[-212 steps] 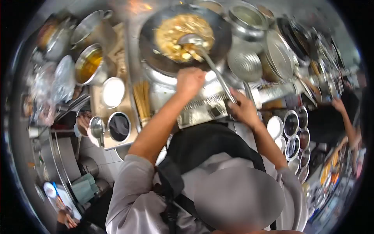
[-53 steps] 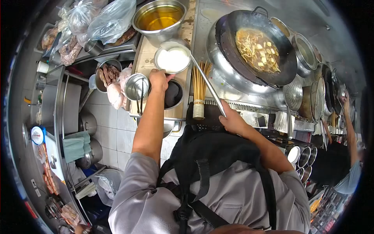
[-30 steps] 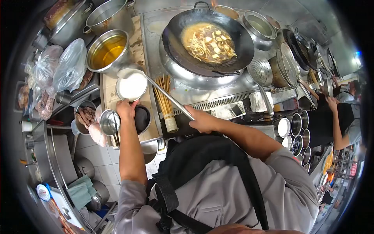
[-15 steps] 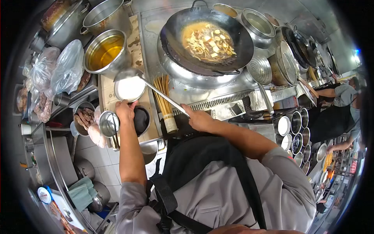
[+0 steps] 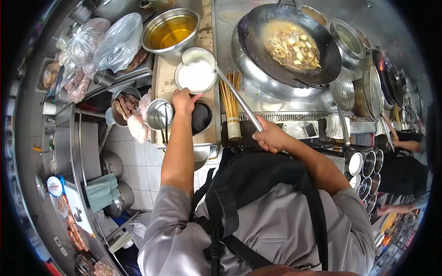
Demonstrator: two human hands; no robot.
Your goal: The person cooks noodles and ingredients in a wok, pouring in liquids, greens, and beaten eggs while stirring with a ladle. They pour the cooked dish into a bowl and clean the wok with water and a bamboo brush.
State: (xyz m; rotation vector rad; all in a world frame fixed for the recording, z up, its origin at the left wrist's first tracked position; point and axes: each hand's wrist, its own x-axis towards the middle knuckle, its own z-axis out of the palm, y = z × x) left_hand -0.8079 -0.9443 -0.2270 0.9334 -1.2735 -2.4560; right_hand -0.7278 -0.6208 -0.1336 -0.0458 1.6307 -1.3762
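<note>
My left hand (image 5: 184, 100) is closed on the near rim of a round metal bowl (image 5: 215, 86) filled with something smooth and white. In my right hand (image 5: 272, 134) is the long metal handle of a ladle (image 5: 240, 101). The ladle's head lies at the far side of the bowl, against the white contents, and its inside looks pale. Several thin bamboo sticks, bound as a whisk (image 5: 233, 108), stand between the bowl and the stove. To the right, a black wok (image 5: 329, 55) holds brown broth with pale cubes and strips.
A pot of yellow liquid (image 5: 193, 31) stands behind the bowl. Left of my arm are a small metal pot (image 5: 154, 120) and filled plastic bags (image 5: 119, 43). A perforated skimmer (image 5: 342, 89) lies right of the wok. Another person's hand (image 5: 386, 209) shows at the far right.
The view has turned, so everything sits further right. The ladle's head has tipped at the bowl, from showing its grey metal to showing a pale inside. Both hands keep their holds.
</note>
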